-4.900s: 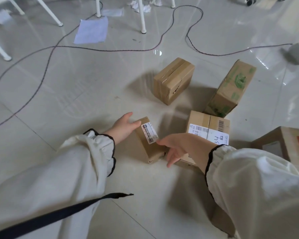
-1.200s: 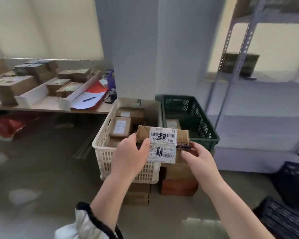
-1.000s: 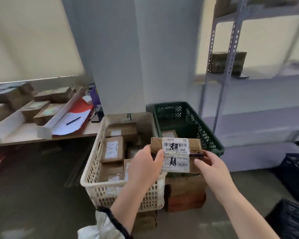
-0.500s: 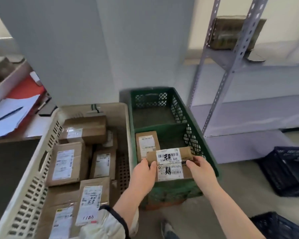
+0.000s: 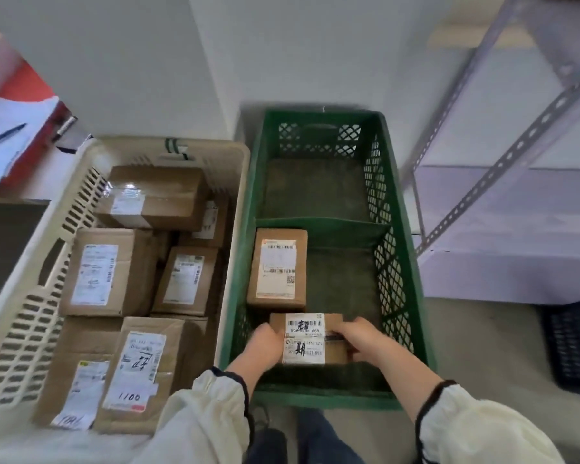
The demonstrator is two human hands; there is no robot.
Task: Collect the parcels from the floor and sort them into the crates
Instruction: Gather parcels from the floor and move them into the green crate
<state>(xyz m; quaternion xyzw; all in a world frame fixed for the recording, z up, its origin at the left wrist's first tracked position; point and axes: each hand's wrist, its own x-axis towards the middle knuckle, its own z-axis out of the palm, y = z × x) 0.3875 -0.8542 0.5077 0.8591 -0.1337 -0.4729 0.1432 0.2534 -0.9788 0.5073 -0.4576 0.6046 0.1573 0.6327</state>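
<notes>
Parcel [image 5: 310,333] in grn crate [image 5: 318,400], near compt.

"1100" handwritten on a parcel [image 5: 138,373] in the beige crate [image 5: 21,296]; "A68" on the held parcel [image 5: 307,339]

Labelled brown parcel [image 5: 307,338] sits low inside green crate [image 5: 400,262].

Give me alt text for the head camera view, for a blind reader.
The left hand and right hand hold a labelled parcel inside the near end of a green crate, in front of another parcel lying there. A cream crate on the left is packed with parcels; metal shelving stands on the right.
</notes>
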